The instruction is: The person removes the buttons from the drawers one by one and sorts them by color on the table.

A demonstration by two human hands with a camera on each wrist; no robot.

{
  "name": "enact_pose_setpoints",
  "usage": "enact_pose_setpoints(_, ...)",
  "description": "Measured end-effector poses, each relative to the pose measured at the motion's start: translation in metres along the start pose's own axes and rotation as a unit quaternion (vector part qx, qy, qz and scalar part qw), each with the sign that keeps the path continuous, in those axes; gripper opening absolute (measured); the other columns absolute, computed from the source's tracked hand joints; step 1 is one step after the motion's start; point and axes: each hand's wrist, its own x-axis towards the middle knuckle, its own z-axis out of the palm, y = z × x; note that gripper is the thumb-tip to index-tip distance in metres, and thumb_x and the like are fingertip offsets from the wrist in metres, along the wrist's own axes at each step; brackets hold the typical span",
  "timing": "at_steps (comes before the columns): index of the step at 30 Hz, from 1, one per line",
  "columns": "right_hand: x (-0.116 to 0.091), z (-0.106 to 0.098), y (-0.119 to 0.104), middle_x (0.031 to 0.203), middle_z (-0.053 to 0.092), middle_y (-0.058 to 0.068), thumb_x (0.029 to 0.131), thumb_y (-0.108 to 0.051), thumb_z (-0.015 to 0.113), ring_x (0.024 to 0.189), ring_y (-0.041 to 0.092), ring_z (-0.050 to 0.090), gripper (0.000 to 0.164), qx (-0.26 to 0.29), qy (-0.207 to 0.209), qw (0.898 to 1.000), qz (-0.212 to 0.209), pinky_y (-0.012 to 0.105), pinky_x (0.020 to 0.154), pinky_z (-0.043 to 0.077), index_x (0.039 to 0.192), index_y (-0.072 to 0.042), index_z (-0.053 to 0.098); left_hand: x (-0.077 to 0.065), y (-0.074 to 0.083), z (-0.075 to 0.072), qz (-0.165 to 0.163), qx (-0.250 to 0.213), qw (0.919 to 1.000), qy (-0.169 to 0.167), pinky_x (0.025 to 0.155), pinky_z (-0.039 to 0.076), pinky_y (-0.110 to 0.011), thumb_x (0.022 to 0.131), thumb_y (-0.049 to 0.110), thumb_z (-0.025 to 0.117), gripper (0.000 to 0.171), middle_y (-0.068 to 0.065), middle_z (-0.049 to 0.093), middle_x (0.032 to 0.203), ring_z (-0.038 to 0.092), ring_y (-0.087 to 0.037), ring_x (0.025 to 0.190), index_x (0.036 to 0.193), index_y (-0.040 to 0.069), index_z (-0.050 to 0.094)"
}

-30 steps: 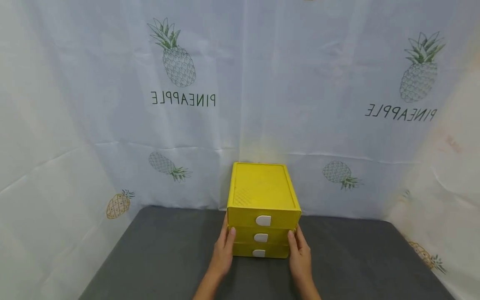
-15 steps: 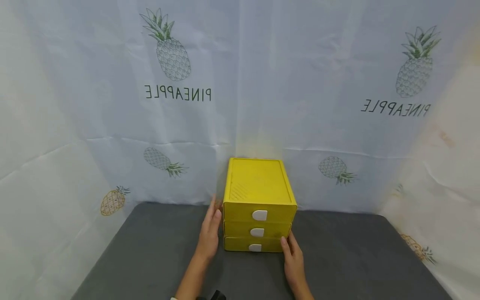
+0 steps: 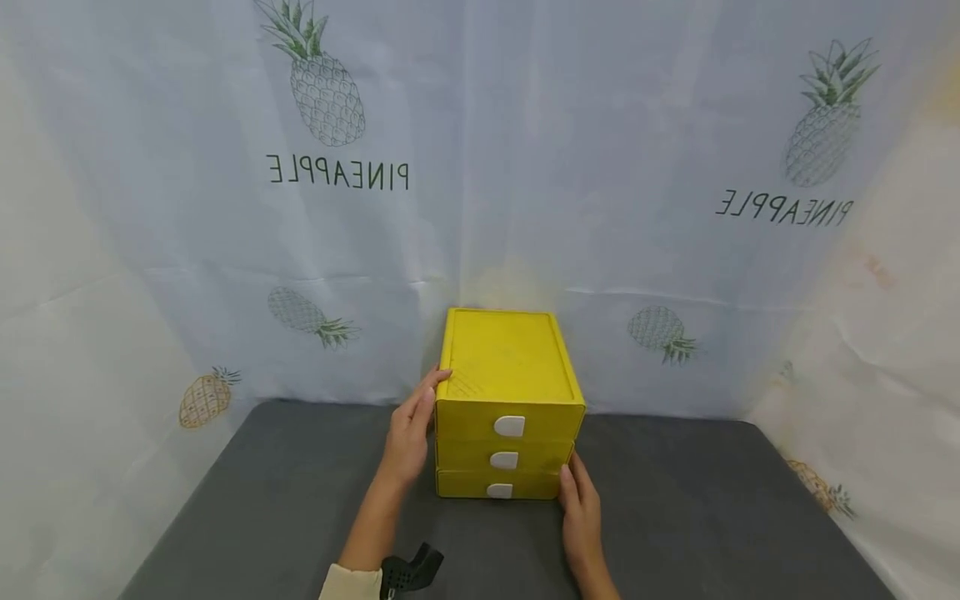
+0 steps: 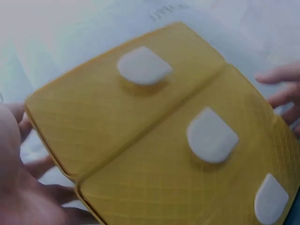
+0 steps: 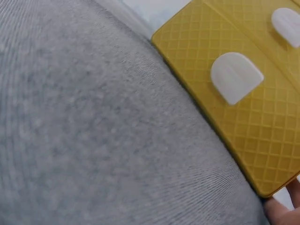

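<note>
A yellow drawer box with three stacked drawers stands on the dark grey table. Each drawer front has a white pull tab; the top drawer's tab shows clearly in the head view. My left hand lies along the box's left side, one fingertip at the upper left edge. Low on the right side, my right hand touches the box, with its thumb near the front corner. The left wrist view shows the waffle-textured fronts between both hands. The right wrist view catches the lowest drawer front and a few right-hand fingers.
The dark grey tabletop extends to both sides of the box and in front of it. Behind the box hangs a pale curtain printed with pineapples. A black wrist device sits at my left wrist, beside a cream sleeve.
My left hand has come off the box's lower left side, then moved up to its upper left edge. My right hand has slid down along the right side. The box shows all drawers closed throughout.
</note>
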Motion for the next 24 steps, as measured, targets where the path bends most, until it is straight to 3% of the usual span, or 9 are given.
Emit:
enact_pose_setpoints(2,0.001,0.001,-0.008,0.157,0.044,0.016,0.11,-0.039,0.039,0.137,0.024,0.051,0.056,0.016,0.034,0.999,0.003,0.019,0.095,0.053,0.157,-0.009,0.036,0.002,0.002,-0.001,0.0,-0.015,0.9999,0.0,0.122,0.026,-0.051,0.112,0.031,0.034,0.045,-0.01,0.033,0.165,0.027,-0.029,0.155,0.147,0.01,0.053)
enact_pose_setpoints(5,-0.002,0.003,-0.027,0.143,0.057,0.014,0.107,-0.035,0.052,0.121,0.006,0.058,0.049,0.025,0.115,0.993,-0.013,0.01,0.088,0.05,0.148,-0.009,0.049,0.002,0.004,-0.001,-0.002,-0.023,0.9997,-0.003,0.121,0.028,-0.049,0.112,0.03,0.038,0.043,-0.01,0.034,0.165,0.028,-0.029,0.155,0.147,0.01,0.054)
enact_pose_setpoints(7,-0.004,0.003,-0.043,0.13,0.062,0.011,0.103,-0.027,0.061,0.111,-0.001,0.059,0.041,0.029,0.164,0.985,-0.049,0.006,0.085,0.049,0.138,-0.007,0.057,0.002,0.003,-0.001,-0.002,-0.019,0.9998,-0.001,0.122,0.031,-0.042,0.111,0.028,0.04,0.042,-0.009,0.034,0.165,0.029,-0.028,0.155,0.146,0.011,0.054)
enact_pose_setpoints(9,-0.008,0.002,-0.062,0.119,0.065,0.01,0.098,-0.017,0.068,0.104,0.0,0.062,0.035,0.033,0.188,0.977,-0.092,0.008,0.081,0.051,0.129,-0.003,0.061,0.001,0.003,-0.001,0.0,-0.009,0.9999,0.006,0.121,0.033,-0.031,0.111,0.027,0.042,0.041,-0.008,0.036,0.164,0.03,-0.027,0.154,0.146,0.012,0.055)
enact_pose_setpoints(14,-0.018,0.004,-0.102,0.111,0.066,0.008,0.089,-0.008,0.078,0.101,0.009,0.066,0.037,-0.006,0.163,0.972,-0.168,0.013,0.078,0.056,0.123,-0.002,0.064,0.0,0.004,-0.003,0.005,-0.003,0.9998,0.02,0.111,0.032,-0.006,0.11,0.026,0.043,0.039,-0.009,0.037,0.163,0.03,-0.028,0.154,0.144,0.012,0.057)
enact_pose_setpoints(24,-0.007,0.032,-0.12,0.109,0.069,0.005,0.081,-0.017,0.086,0.094,0.02,0.07,0.04,-0.029,0.122,0.972,-0.199,0.034,0.075,0.063,0.117,-0.011,0.069,0.002,0.001,0.001,0.008,-0.012,0.9998,0.016,0.106,0.03,-0.002,0.11,0.024,0.043,0.039,-0.01,0.037,0.164,0.03,-0.029,0.154,0.144,0.011,0.057)
